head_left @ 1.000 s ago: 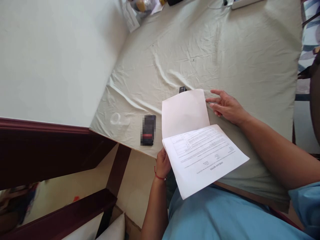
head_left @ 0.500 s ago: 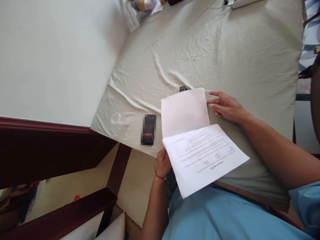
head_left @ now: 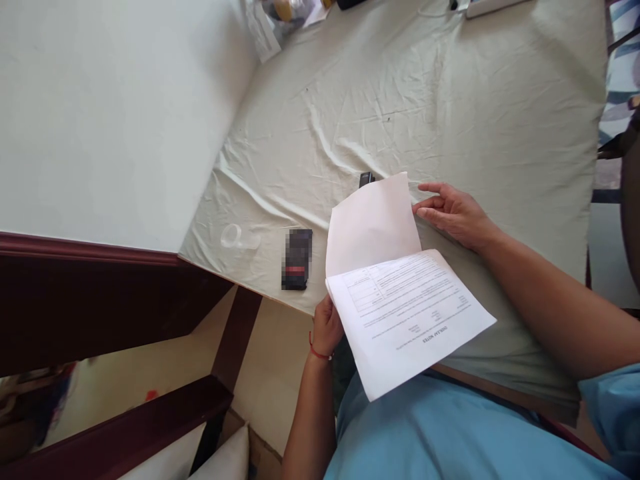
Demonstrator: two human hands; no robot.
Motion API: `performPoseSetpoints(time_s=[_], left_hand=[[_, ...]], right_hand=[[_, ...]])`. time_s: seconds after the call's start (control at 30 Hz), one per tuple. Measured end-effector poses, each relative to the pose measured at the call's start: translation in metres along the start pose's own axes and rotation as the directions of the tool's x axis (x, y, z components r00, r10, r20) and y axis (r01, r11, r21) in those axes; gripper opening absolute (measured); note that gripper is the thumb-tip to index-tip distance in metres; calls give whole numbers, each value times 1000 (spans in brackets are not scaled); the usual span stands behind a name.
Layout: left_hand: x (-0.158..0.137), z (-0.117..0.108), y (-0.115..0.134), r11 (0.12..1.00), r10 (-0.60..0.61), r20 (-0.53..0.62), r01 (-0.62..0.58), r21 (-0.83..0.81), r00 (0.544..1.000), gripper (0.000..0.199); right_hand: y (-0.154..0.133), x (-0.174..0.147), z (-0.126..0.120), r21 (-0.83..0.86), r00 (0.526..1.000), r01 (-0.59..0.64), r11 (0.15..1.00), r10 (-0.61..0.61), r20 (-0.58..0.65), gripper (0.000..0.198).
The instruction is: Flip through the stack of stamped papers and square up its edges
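Note:
A stack of printed sheets (head_left: 400, 320) lies open in front of me, tilted over the table's near edge. Its printed text appears upside down, with the heading "OVERLEAF NOTES". A blank page (head_left: 373, 227) extends from its far side onto the table, slightly curled. My left hand (head_left: 327, 327), with a red string at the wrist, grips the sheets' left edge; most of its fingers are hidden beneath them. My right hand (head_left: 453, 213) is at the blank page's right edge, index finger extended and fingers apart. A fingertip is at or very near that edge; I cannot tell whether it touches.
Left of the papers lies a dark, pixelated object (head_left: 297, 260) with a red band. A translucent ring-shaped item (head_left: 231, 235) is further left. A small black object (head_left: 367, 179) shows behind the blank page. Wrinkled pale cloth (head_left: 450, 100) covers the table, beside a white wall (head_left: 110, 120).
The blank page's left edge has shifted slightly right and it curls a little more. My right hand's fingers have moved slightly; my left hand keeps its grip on the sheets.

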State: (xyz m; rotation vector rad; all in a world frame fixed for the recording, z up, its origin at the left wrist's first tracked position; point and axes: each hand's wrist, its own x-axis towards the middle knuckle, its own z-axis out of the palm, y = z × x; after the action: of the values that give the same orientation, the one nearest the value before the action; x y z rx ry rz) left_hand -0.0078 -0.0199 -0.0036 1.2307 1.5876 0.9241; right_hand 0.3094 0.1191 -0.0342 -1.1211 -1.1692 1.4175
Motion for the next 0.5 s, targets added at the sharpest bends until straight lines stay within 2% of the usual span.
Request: performPoseSetpoints(time_s=[0.13,0.23,0.33,0.43,0.5], left_hand=[[0,-1,7,1000,-7,50,8,-16,999,31],[0,-2,9,1000,-22,95,24,-17,995,36],[0,-3,7,999,-29,100,31,-17,995,38],[-1,-3,2,1000,-19,81,19,0,996,35],[-1,-4,-1,1000,-16,63,15,14,998,32]], right_hand=[[7,3,0,-101,999,53,994,-52,14,61],[6,3,1,-84,999,33,996,-33,5,59],[1,1,2,-1,1000,13,1000,-13,-6,48],[-2,-1,2,159,999,24,987,-17,-44,33],[-3,-3,1,266,997,27,964,-8,-72,33]])
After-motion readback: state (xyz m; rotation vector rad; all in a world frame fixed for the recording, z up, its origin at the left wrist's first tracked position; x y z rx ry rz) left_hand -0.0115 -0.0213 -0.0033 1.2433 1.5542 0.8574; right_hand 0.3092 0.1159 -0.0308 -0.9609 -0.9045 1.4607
